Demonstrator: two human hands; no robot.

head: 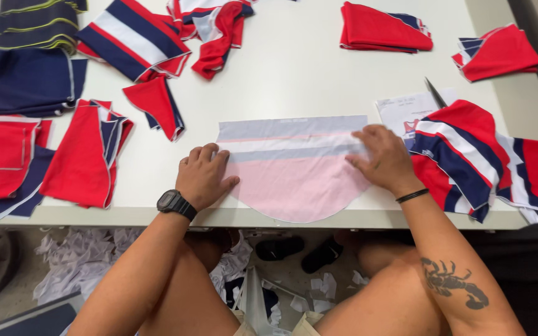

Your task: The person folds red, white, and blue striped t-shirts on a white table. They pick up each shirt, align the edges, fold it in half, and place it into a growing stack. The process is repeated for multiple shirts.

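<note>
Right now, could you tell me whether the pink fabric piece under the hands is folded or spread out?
Spread out. The pink fabric piece lies flat on the white table, its curved edge fully visible, with the left hand and right hand pressing its ends.

White table (294, 74): pale pink-and-grey fabric panel (294, 171) at near edge; red, navy, striped cut pieces (133, 38) scattered around; paper sheet (406, 111), scissors (435, 93) at right.
</note>
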